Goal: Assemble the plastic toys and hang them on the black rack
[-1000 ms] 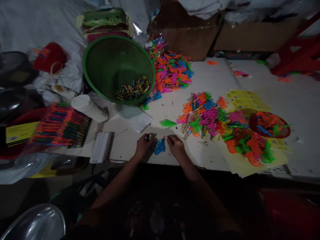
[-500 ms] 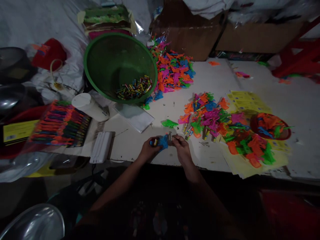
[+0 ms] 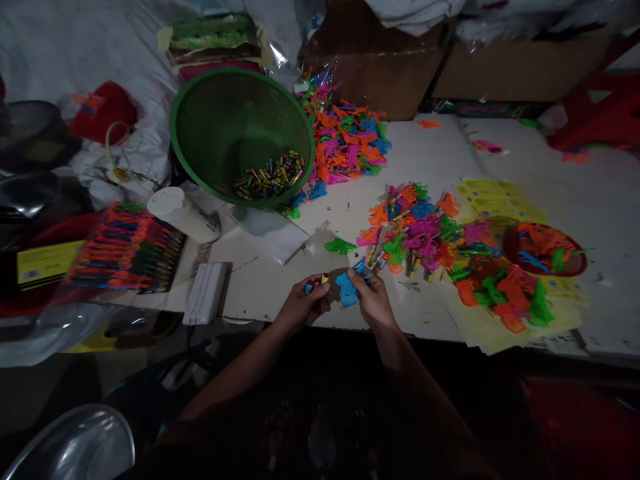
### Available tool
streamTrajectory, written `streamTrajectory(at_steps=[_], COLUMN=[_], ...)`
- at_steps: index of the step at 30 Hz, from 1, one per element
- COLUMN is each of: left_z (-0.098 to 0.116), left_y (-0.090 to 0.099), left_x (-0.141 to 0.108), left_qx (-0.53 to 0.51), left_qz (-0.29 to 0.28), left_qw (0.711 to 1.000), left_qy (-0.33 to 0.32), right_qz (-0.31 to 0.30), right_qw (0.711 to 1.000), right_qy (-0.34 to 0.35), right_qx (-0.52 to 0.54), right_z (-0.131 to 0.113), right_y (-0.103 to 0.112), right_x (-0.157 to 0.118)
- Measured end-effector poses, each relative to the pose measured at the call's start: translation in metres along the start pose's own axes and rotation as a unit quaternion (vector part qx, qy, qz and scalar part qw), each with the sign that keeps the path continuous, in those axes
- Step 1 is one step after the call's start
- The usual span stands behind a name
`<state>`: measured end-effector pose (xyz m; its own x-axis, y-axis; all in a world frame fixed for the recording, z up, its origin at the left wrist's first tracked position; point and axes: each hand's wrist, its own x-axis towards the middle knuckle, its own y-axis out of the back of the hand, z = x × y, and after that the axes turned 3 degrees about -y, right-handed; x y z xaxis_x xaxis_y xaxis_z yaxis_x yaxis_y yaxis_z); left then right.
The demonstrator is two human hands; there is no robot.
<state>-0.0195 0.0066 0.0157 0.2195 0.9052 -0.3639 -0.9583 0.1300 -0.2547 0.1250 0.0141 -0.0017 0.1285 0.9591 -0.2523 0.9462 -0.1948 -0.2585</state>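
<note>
My left hand [image 3: 300, 308] is closed around small shiny wrapped rolls [image 3: 317, 283], whose colourful ends show at the fingertips. A flat blue plastic piece [image 3: 347, 289] is pinched in my right hand [image 3: 375, 301], just right of the left one and over the table's front edge. Behind the hands lies a green plastic piece [image 3: 341, 246]. A mixed heap of coloured plastic pieces [image 3: 423, 233], some with rolls, is to the right of it. More wrapped rolls [image 3: 273, 175] lie in the big green basket [image 3: 243, 80].
At the left are a white bottle [image 3: 184, 215], a white power strip [image 3: 205, 293] and a bag of coloured pieces [image 3: 127, 250]. On the right, a small red basket [image 3: 575, 265] stands by yellow cards [image 3: 493, 200]. Cardboard boxes [image 3: 380, 77] line the back.
The blue piece has gone from between both hands into my right hand, which has moved slightly right. The grey flat item no longer shows. The hands are a little further apart.
</note>
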Motion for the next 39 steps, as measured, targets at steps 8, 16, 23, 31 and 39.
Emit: streamTrajectory(at_steps=[8, 16, 23, 31, 39], left_z=[0.000, -0.017, -0.013, -0.017, -0.021], left_y=[0.001, -0.002, 0.025, 0.014, 0.057], left_x=[-0.006, -0.012, 0.012, 0.022, 0.029], left_qx=[0.088, 0.154, 0.094, 0.104, 0.173], left_qz=[-0.010, -0.038, 0.110, 0.079, 0.184], left_qw=[0.995, 0.985, 0.990, 0.991, 0.967], left_qy=[-0.042, -0.074, 0.000, 0.025, -0.034], right_qz=[0.029, 0.066, 0.239, -0.047, 0.071], right_qw=[0.995, 0.986, 0.843, 0.714, 0.737], right_qy=[0.047, 0.040, 0.113, 0.192, 0.341], right_qx=[-0.088, -0.151, -0.468, -0.671, -0.580], right_z=[0.001, 0.007, -0.036, 0.016, 0.018], right_y=[-0.002, -0.005, 0.068, -0.010, 0.065], right_x=[-0.006, -0.011, 0.053, 0.081, 0.027])
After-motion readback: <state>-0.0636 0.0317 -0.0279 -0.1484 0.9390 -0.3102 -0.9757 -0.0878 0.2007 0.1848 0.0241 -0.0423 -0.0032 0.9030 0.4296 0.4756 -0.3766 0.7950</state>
